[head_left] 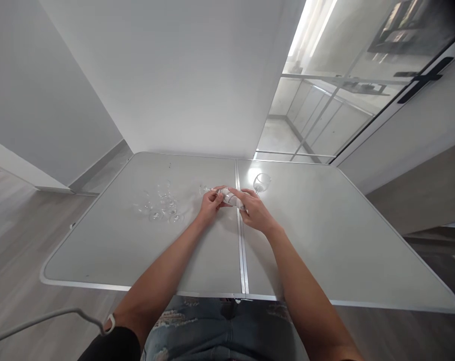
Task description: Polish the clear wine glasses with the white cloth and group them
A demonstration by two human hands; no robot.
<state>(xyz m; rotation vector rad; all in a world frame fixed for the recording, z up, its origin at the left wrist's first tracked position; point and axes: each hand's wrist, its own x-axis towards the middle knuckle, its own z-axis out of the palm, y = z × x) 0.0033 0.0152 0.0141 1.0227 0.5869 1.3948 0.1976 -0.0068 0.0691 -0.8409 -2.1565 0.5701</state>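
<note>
Above the folding table (310,240), my left hand (210,204) is closed around a wine glass (203,189) lying sideways, its clear foot and stem sticking out to the left. A white cloth (233,198) covers the bowl end of that glass, so most of the bowl is hidden. My right hand (256,211) grips the cloth from the right, fingers over its top. Just behind my right hand stands another clear stemmed glass (262,182), its lower part partly hidden by the fingers. To the left is a cluster of several clear stemmed glasses (167,204), hard to separate from one another.
A metal seam (242,250) divides the white tabletop down the middle. A pale wall (182,90) rises at the table's far edge. A glass-paned door (317,110) is at the back right. A grey cable (61,313) runs near my left arm.
</note>
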